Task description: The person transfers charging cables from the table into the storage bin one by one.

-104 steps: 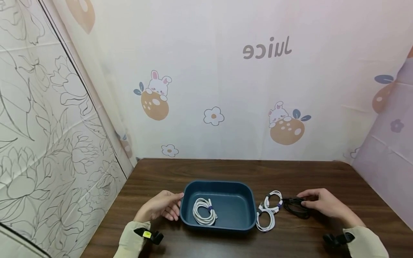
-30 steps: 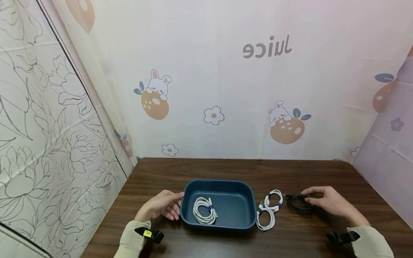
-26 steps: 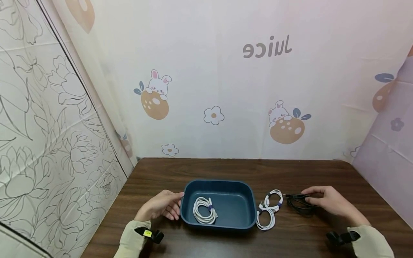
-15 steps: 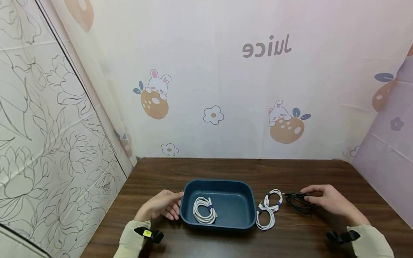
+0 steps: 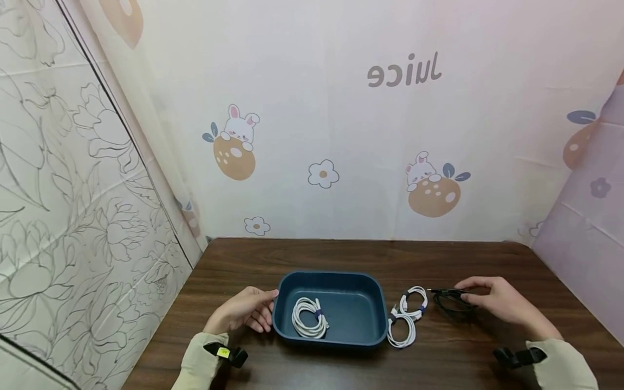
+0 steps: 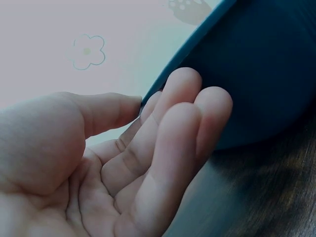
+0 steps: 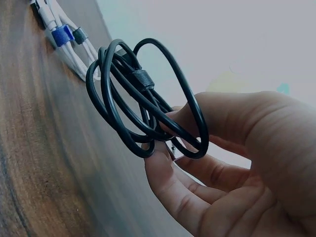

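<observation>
My left hand [image 5: 246,310] pinches the left rim of a dark blue rectangular tray [image 5: 351,344], thumb tip right at the edge and the other fingers curled against its outer wall. Inside the tray, at the left, lies a coiled white cable [image 5: 309,332] with a dark blue tie. To the right, my right hand [image 5: 498,304] holds a coiled black cable [image 7: 143,79] between thumb and fingertips. In the right wrist view, a grey-black tie binds the coil, and a metal plug [image 7: 174,147] shows between the fingers.
Two coiled white cables, the upper one [image 5: 422,298] and the lower one [image 5: 412,331], lie touching on the dark wooden table [image 5: 341,254] just right of the tray. A printed curtain [image 5: 322,108] hangs behind the table, with more fabric at both sides.
Over the earlier frames, my right hand has shifted slightly right and up with the black cable, whose plug end now sticks out leftward. My left hand and the tray have stayed put.
</observation>
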The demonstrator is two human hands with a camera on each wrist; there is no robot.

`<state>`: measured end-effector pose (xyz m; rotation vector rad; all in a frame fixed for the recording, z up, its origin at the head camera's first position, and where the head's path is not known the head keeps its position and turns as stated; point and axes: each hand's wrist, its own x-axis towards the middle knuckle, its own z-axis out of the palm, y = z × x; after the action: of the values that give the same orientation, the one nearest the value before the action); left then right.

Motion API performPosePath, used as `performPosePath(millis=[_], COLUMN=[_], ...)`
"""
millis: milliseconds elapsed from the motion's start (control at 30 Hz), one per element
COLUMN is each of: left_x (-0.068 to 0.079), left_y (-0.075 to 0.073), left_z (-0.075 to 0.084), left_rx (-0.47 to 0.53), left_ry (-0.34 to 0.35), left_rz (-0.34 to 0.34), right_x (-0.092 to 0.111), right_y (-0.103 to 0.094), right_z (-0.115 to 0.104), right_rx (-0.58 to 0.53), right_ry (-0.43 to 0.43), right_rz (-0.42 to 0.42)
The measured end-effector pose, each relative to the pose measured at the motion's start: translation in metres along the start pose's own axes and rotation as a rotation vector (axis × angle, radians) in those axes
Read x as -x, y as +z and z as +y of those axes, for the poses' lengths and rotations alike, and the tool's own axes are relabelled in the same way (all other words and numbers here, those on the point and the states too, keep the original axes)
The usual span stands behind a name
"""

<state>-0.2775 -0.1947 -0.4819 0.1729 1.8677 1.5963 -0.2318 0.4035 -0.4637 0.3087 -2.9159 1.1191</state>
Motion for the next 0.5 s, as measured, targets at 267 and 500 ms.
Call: performPosePath(millis=[267, 500], left_x=[-0.0008, -0.0041], left_y=[0.0008, 0.0008], left_z=[-0.0016, -0.0032], left_rx=[-0.004, 0.004], left_ry=[0.003, -0.001], left_rz=[0.003, 0.006], right_x=[0.0007, -0.0021], right_y=[-0.0035, -0.0012], right_z=[-0.0055, -0.0106], right_rx=[0.039, 0.055], right_ry=[0.059, 0.047], right_rz=[0.007, 0.002])
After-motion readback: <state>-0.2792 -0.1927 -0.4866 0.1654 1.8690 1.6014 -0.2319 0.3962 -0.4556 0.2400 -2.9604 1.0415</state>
